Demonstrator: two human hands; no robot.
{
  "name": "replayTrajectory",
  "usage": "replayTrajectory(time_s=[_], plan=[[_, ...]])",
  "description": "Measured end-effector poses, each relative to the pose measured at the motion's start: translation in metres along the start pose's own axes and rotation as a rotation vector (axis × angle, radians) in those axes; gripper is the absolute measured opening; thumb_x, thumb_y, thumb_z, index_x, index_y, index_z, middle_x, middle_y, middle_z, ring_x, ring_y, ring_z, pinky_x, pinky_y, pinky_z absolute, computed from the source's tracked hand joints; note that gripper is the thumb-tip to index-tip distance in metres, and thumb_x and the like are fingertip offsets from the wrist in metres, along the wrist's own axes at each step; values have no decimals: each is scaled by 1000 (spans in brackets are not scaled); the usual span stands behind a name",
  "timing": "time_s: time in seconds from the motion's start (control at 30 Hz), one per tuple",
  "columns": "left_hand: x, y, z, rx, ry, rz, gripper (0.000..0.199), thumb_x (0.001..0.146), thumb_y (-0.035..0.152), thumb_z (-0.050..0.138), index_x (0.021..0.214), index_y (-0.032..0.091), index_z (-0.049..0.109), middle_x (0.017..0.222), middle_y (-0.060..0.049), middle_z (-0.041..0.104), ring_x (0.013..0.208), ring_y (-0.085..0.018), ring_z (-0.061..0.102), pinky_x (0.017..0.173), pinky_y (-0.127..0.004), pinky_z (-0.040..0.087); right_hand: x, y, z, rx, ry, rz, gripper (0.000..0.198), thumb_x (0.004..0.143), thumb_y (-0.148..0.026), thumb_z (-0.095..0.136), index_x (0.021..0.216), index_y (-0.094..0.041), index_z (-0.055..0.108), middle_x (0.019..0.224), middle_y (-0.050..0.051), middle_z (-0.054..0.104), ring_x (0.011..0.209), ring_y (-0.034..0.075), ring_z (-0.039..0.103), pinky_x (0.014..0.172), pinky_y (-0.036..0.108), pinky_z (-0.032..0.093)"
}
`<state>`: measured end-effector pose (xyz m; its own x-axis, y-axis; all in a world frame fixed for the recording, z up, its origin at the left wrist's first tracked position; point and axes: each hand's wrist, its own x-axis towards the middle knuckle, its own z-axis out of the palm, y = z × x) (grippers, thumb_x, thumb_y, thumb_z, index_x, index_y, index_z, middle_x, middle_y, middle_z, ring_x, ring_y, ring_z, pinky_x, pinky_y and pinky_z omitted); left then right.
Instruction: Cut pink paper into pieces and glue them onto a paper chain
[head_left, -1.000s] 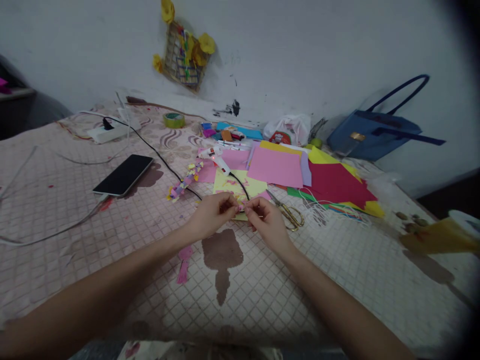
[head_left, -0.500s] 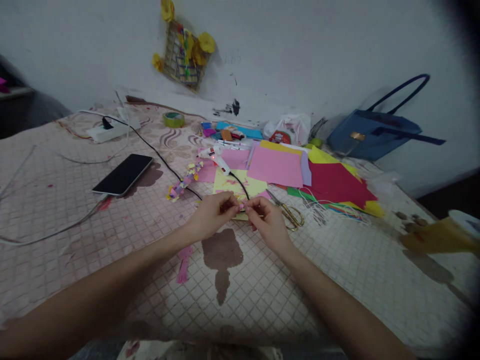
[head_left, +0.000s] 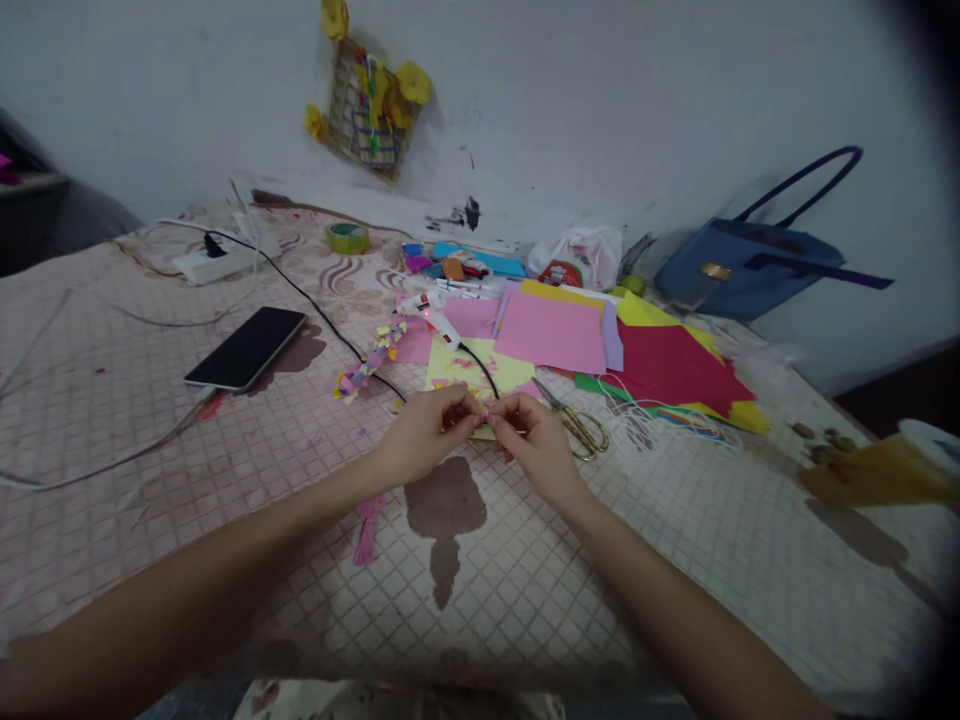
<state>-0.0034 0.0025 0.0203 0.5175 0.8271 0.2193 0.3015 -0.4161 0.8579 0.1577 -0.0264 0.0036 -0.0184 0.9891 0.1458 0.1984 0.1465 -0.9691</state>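
Between their fingertips, my left hand and my right hand pinch a small pink paper piece, mostly hidden by the fingers. Just beyond them lies a yellow sheet scattered with pink scraps. A white glue gun with a small red light rests behind the hands, its black cord running toward them. To the left is a stick covered in purple, pink and yellow paper bits. Gold-handled scissors lie beside my right hand. A pink fringed paper strip is below my left wrist.
A tablet or phone on a charging cable lies left, near a white power strip. Coloured sheets, white string and green tape spread farther back. At right stand a blue bag and a yellow cup.
Both hands stay in nearly the same place, with only slight finger movement around the pink piece. Nothing else has visibly moved.
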Motion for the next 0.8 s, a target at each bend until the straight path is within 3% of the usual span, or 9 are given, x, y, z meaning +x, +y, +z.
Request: replayTrajectory(time_s=[0.13, 0.23, 0.33, 0.43, 0.67, 0.8], plan=[[3, -4, 1, -280, -6, -106, 10, 78, 24, 53, 77, 13, 55, 70, -1, 56, 64, -10, 53, 59, -22, 42, 1, 1, -1, 218, -49, 117, 14, 75, -31, 58, 75, -18, 52, 51, -6, 48, 42, 7, 42, 40, 19, 33], [4, -4, 0, -492, -44, -211, 12, 77, 25, 55, 77, 13, 53, 71, -2, 58, 64, -10, 55, 61, -23, 43, 1, 0, -1, 370, -85, 210, 15, 72, -30, 61, 74, -18, 54, 56, -5, 51, 46, 6, 44, 41, 18, 33], [5, -4, -1, -571, -67, -253, 13, 77, 26, 55, 76, 13, 53, 70, -1, 59, 63, -9, 54, 62, -23, 43, 0, -2, -2, 435, -131, 268, 15, 71, -29, 62, 73, -17, 55, 63, -3, 54, 48, 6, 45, 42, 17, 34], [5, -5, -2, -501, -63, -203, 14, 77, 27, 56, 76, 13, 53, 70, -1, 57, 63, -9, 53, 60, -22, 42, 0, -4, -2, 404, -125, 239, 15, 73, -32, 60, 76, -18, 55, 64, -3, 53, 49, 7, 46, 41, 18, 34], [1, -2, -2, -66, -22, -14, 14, 81, 25, 49, 78, 14, 57, 73, -1, 56, 65, -10, 51, 60, -22, 40, 1, -5, -3, 118, -113, 92, 20, 77, -38, 55, 80, -19, 57, 58, -4, 50, 46, 8, 44, 41, 20, 36], [1, -2, -2, -32, -23, -10, 12, 81, 22, 48, 79, 14, 57, 72, 0, 56, 63, -10, 51, 58, -22, 40, 2, -5, -5, 22, -124, 35, 16, 78, -34, 54, 76, -18, 56, 57, -4, 48, 43, 7, 41, 41, 20, 34]])
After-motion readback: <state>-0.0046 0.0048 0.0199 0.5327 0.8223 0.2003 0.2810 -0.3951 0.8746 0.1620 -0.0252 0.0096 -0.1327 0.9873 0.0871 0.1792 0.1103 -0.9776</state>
